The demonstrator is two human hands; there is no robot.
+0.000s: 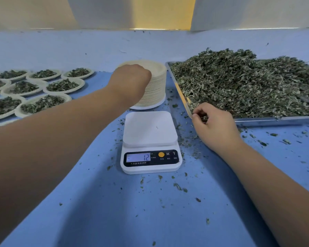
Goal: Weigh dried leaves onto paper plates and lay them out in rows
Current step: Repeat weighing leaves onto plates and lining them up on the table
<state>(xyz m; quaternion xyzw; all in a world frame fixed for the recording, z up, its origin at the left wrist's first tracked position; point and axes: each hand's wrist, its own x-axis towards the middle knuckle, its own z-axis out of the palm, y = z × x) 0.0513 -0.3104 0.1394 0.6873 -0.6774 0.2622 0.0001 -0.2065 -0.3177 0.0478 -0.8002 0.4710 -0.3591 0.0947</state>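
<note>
Left hand (132, 81) lies over the plate stack (158, 86) (dried leaves (239, 86) rightward).

Scale (149, 129) is set on the table (114, 211), stack of plates (157, 86) just behind it. Tray (275, 120) heaped with dried leaves (239, 86) is placed to the right; filled plates (81, 85) are ranged in rows to the left

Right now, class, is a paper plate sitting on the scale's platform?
No, the scale has a bare white top, and the left hand rests on the stack of paper plates behind it.
</note>
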